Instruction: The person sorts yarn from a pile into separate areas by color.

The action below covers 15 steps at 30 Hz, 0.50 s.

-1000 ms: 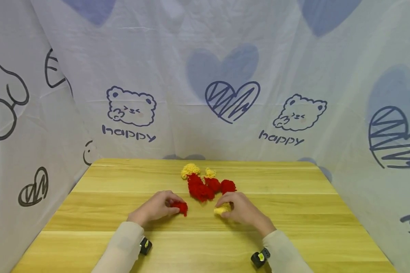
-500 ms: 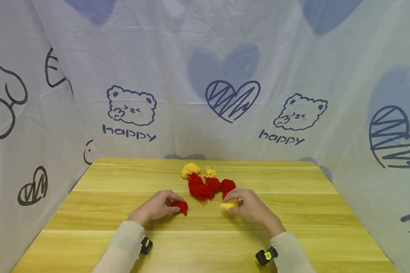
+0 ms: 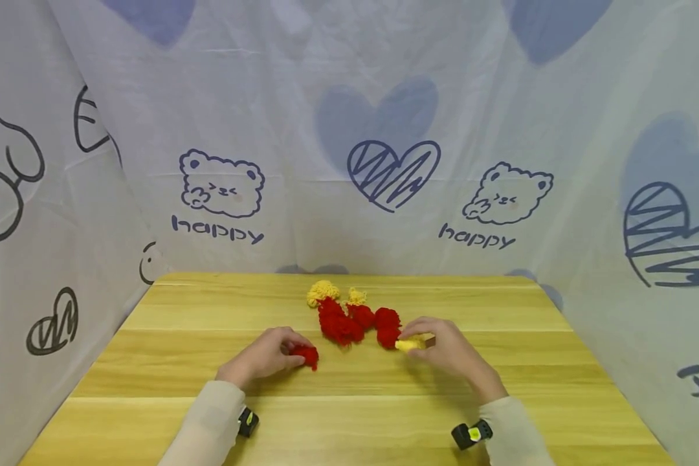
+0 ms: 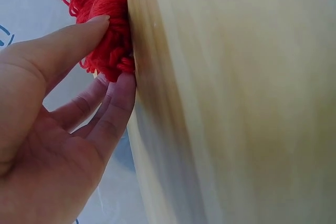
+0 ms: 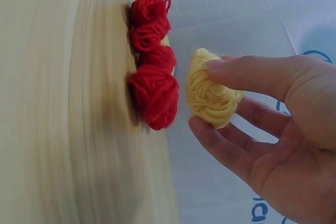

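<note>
My left hand (image 3: 270, 355) pinches a small red ball of yarn (image 4: 113, 40) between thumb and fingers, low at the tabletop. In the right wrist view my right hand (image 5: 278, 124) grips a yellow ball of yarn (image 5: 212, 93) by thumb and fingertips, and a gap shows between it and the table. Just left of that hand, in the head view, lie red balls of yarn (image 3: 388, 327). More red yarn (image 3: 340, 325) sits farther left, in the middle of the group. Behind it are two yellow yarn balls, a larger one (image 3: 323, 293) and a smaller one (image 3: 357, 296).
The wooden table (image 3: 210, 301) runs back to a hanging white cloth (image 3: 303, 220) printed with hearts and bears. Cloth also hangs along both sides. A small dark device (image 3: 247, 422) is strapped at the left wrist, another (image 3: 472, 435) at the right.
My right hand has moved to the right and slightly away from me with the yellow yarn ball, uncovering more red yarn. The left hand stays in place with its red ball.
</note>
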Available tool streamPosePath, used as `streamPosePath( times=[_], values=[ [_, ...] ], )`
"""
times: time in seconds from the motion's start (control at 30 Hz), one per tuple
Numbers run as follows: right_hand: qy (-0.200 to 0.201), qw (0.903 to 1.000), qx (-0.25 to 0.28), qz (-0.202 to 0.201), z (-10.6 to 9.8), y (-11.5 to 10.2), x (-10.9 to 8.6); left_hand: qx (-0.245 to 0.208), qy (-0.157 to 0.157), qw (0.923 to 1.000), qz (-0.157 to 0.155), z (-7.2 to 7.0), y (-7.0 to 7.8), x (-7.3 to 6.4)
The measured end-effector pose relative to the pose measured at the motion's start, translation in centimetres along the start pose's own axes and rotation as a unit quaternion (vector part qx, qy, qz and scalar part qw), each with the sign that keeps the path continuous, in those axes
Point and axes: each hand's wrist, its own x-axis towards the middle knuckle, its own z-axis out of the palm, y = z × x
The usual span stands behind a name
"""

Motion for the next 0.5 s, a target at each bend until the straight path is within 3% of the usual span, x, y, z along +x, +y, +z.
streamPosePath(
  times=[0.5],
  values=[
    [0.023,0.9994,-0.013,0.020,-2.3,1.5,-1.4,-0.002,0.004,1.0000,-0.008,0.1,-0.2,0.0]
  ],
)
